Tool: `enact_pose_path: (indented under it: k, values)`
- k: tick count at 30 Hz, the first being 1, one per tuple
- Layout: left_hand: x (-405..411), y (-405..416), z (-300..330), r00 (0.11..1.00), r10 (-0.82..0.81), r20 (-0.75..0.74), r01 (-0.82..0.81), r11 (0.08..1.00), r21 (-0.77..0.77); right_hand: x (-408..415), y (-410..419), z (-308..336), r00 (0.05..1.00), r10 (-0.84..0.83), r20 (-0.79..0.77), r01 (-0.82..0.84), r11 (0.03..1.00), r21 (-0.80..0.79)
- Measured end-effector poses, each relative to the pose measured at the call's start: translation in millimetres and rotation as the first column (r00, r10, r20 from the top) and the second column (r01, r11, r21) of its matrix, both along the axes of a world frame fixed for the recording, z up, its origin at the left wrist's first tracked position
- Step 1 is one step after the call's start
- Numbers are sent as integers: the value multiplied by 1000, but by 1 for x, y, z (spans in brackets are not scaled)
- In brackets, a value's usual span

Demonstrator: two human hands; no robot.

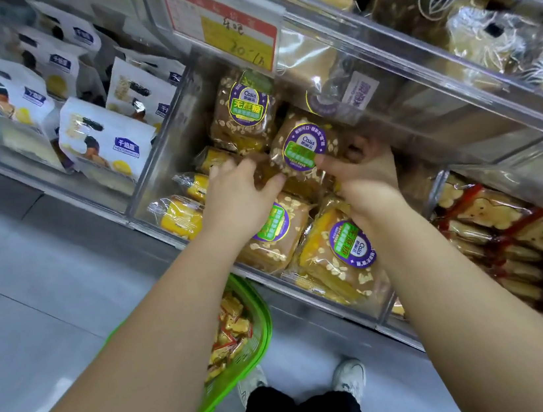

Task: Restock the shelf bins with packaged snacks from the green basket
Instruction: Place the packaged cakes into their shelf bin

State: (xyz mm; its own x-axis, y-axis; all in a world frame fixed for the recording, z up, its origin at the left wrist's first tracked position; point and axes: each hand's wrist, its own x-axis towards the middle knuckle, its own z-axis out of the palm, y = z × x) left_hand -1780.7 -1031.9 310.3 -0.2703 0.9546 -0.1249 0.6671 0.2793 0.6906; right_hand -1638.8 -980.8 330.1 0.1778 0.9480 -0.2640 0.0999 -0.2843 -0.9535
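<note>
Legible markings, by clock position from frame centre:

At centre, the cake packet (304, 148) carries a round purple sticker reading "Calis".

At 12 o'clock, a second packet (243, 107) shows "Calis" above "无蔗糖" on a green band.

At 5 o'clock, a third packet (342, 255) bears the same "Calis" sticker, inverted.

At 10 o'clock, a white pouch (106, 143) has a blue badge; its characters are too blurred to confirm.

At 12 o'clock, high, the red-and-yellow price tag (233, 34) holds handwritten figures, apparently "20", the remainder unclear.
</note>
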Motion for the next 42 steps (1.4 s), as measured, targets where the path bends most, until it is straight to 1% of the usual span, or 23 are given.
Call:
enact_pose_path:
  k: [3, 6, 8, 10, 11, 15, 17, 19, 21, 23, 24, 26, 28, 29, 30, 31, 32, 34, 36, 37, 38, 39, 42]
  values:
    - [-3, -9, 4, 995, 54, 88, -57, 998, 30, -1, 5, -9, 1000, -1, -21, 2, 999, 48]
    - [-8, -17, 6, 980, 50, 191, -38, 997, -65, 0, 11, -16, 1000, 1, -15, -1, 999, -37]
    - [-12, -18, 6, 964, 43, 264, -9, 991, -131, -1, 15, -15, 994, 94, 52, -88, 991, -105]
    - [-14, -19, 5, 946, 44, 320, 3, 989, -147, -2, 14, -14, 973, 175, 154, -159, 981, -113]
    - [-14, -20, 5, 940, 47, 339, 2, 990, -144, -2, 13, -15, 970, 169, 175, -154, 983, -97]
    - [-13, -23, 2, 925, 76, 371, -36, 993, -114, -3, 6, -21, 984, 44, 170, -49, 999, 21]
    - [-13, -24, 0, 927, 75, 368, -43, 995, -93, -2, 7, -23, 996, -13, 88, 5, 996, 92]
    - [-13, -26, -1, 931, 70, 358, -46, 996, -74, -1, 14, -23, 997, -35, 73, 27, 993, 112]
    - [-12, -26, -2, 934, 74, 351, -55, 996, -65, -2, 23, -19, 981, 26, 191, -35, 998, 44]
    - [-12, -25, -3, 928, 85, 363, -67, 996, -62, -3, 29, -17, 944, 110, 313, -103, 994, -41]
    - [-12, -24, -3, 921, 92, 379, -75, 995, -59, -4, 29, -16, 932, 134, 336, -126, 991, -46]
    - [-13, -25, -4, 907, 96, 409, -83, 995, -50, -3, 23, -11, 933, 149, 329, -140, 989, -50]
    - [-15, -26, -3, 892, 91, 444, -77, 996, -49, 2, 11, -2, 946, 122, 301, -91, 989, -114]
    - [-16, -26, -3, 875, 88, 476, -70, 996, -57, 8, 4, 3, 937, 135, 322, -87, 984, -157]
    - [-18, -26, -2, 848, 88, 523, -61, 996, -69, 15, -5, 9, 908, 195, 370, -130, 973, -192]
    - [-20, -26, -1, 807, 90, 584, -54, 995, -79, 23, -17, 16, 853, 294, 431, -216, 951, -220]
    - [-22, -26, -1, 757, 95, 646, -53, 995, -84, 30, -31, 24, 768, 408, 493, -324, 912, -250]
    - [-27, -26, 0, 682, 88, 727, -63, 996, -62, 41, -59, 34, 527, 583, 619, -487, 804, -342]
    - [-29, -24, 3, 642, 64, 764, -101, 995, 1, 46, -77, 33, 295, 632, 717, -545, 727, -417]
    - [-30, -23, 6, 622, 64, 780, -134, 991, 26, 46, -82, 32, 226, 634, 740, -557, 707, -436]
    - [-31, -20, 8, 597, 72, 799, -174, 984, 42, 44, -84, 30, 198, 631, 750, -565, 699, -439]
    - [-30, -17, 9, 571, 83, 817, -217, 975, 53, 42, -85, 29, 208, 622, 755, -569, 705, -424]
    - [-22, -9, 5, 522, 189, 832, -377, 926, 26, 37, -86, 25, 308, 563, 767, -574, 753, -322]
